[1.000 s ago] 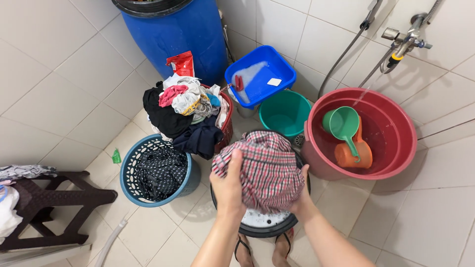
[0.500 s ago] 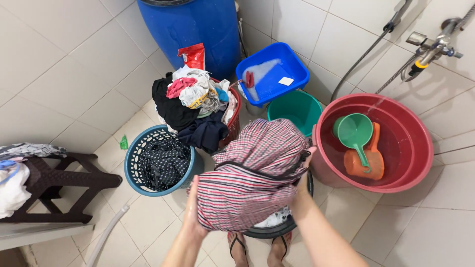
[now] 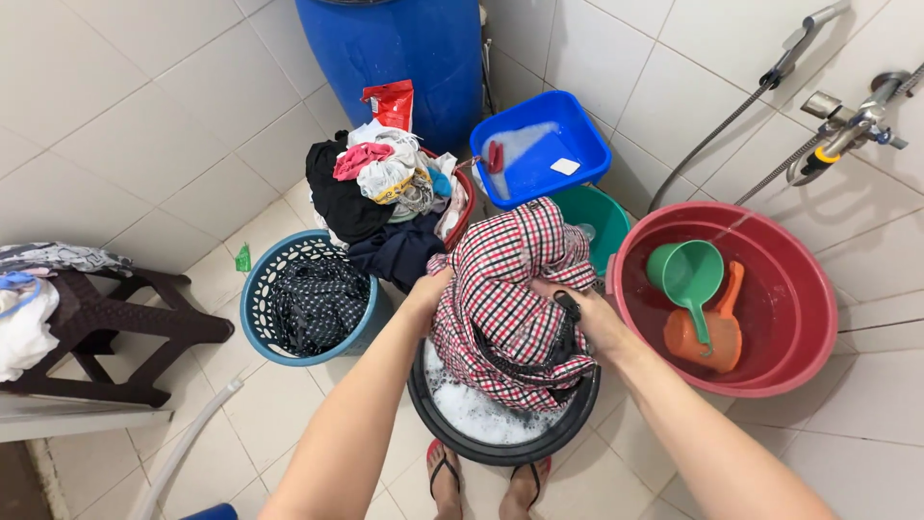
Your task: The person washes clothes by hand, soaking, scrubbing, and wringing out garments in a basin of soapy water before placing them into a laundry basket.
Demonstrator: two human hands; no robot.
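A wet red, white and black checked shirt (image 3: 505, 299) hangs over a black basin (image 3: 500, 445) of soapy water at my feet. My left hand (image 3: 429, 287) grips the shirt's left edge. My right hand (image 3: 583, 308) holds its right side, fingers closed into the cloth. The shirt's lower part dips toward the foam.
A red tub (image 3: 789, 318) with water, a green scoop (image 3: 685, 274) and an orange scoop (image 3: 707, 332) stands at the right. A blue lattice basket (image 3: 258, 289) of dark clothes, a heaped laundry pile (image 3: 385, 188), a blue tray (image 3: 539, 144), a teal bucket (image 3: 606, 217), a blue barrel (image 3: 395, 43) and a dark stool (image 3: 106, 332) surround me.
The shirt was held spread out above the basin and is now lowered and bunched toward the soapy water. Both hands came down with it.
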